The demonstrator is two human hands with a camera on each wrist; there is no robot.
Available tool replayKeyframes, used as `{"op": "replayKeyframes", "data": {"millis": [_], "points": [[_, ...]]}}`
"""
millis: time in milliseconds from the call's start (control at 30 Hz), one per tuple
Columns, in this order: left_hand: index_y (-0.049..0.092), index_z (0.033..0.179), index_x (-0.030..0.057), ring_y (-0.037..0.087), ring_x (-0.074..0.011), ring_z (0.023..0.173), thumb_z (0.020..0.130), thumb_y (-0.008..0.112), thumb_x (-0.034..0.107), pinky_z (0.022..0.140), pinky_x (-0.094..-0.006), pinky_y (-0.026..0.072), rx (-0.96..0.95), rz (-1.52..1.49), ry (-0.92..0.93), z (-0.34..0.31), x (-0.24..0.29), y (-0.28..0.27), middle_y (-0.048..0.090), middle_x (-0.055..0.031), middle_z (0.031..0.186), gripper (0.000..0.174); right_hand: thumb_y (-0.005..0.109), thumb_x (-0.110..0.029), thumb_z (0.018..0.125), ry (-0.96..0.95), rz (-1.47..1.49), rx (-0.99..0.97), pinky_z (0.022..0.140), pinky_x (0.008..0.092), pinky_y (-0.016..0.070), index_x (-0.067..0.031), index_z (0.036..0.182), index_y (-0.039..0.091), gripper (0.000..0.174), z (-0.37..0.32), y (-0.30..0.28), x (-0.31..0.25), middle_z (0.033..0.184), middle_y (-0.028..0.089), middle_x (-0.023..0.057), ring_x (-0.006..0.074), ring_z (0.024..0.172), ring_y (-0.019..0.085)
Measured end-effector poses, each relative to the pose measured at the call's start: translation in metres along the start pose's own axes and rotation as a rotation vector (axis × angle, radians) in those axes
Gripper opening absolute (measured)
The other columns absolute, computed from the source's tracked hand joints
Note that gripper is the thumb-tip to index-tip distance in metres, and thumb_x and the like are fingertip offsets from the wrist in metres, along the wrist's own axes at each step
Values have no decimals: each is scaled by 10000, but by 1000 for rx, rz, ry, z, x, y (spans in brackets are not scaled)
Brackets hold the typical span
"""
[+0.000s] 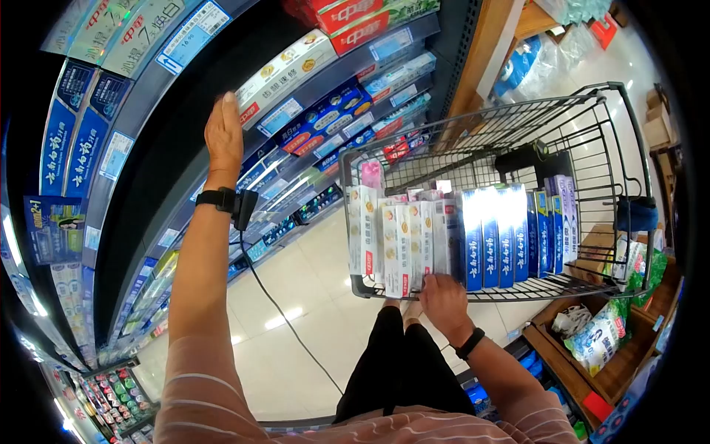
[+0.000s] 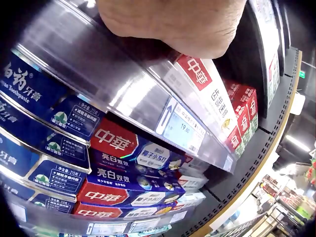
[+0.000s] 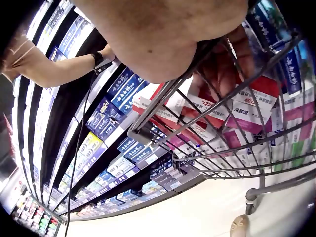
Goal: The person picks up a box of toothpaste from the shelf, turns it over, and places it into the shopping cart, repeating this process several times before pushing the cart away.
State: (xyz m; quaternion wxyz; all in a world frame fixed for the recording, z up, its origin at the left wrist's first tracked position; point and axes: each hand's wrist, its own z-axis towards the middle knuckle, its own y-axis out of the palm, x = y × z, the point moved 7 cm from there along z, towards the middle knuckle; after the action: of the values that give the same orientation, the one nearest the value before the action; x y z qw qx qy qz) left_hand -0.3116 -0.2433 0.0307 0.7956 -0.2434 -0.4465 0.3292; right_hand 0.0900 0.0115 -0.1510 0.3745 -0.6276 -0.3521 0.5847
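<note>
My left hand (image 1: pixel 224 137) is raised at the shelf, its fingers straight and together, the fingertips right at the near end of a white toothpaste box (image 1: pixel 287 74). In the left wrist view only the heel of that hand (image 2: pixel 173 24) shows, above the white toothpaste box (image 2: pixel 212 94). Over the near rim of the shopping cart (image 1: pixel 488 297) lies my right hand (image 1: pixel 444 303), beside upright white toothpaste boxes (image 1: pixel 403 240). The right wrist view shows its fingers (image 3: pixel 224 74) inside the wire, against red-and-white box ends (image 3: pixel 207 106); I cannot tell whether they grip one.
Blue toothpaste boxes (image 1: pixel 495 237) stand in the cart too. Lower shelves hold more toothpaste, including blue boxes (image 1: pixel 323 118), behind price tags (image 1: pixel 281 116). A black cable (image 1: pixel 285 314) hangs from the left wrist camera. A wooden display bin (image 1: pixel 621 355) with packages stands at the right.
</note>
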Motion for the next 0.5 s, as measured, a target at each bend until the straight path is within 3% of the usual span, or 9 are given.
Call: {"op": "replayKeyframes", "data": {"millis": [300,500], "points": [[638,1171,29,640,-347,1016,1035,343,512,919,-401,474,-24,2,4,0,-9,3,664,-234,1065,582,658,-80,729,-25,-11,51,602,382,516,-56,840,577,139,2,-1,-2,755,587,88,279,714,612],[640,1181,41,641,-342,1012,1023,344,535,923,-408,475,8,-11,-28,-3,-5,2,664,-234,1054,597,693,-124,734,-20,26,-3,650,402,520,-48,889,561,218,1,1,0,808,577,109,292,798,611]]}}
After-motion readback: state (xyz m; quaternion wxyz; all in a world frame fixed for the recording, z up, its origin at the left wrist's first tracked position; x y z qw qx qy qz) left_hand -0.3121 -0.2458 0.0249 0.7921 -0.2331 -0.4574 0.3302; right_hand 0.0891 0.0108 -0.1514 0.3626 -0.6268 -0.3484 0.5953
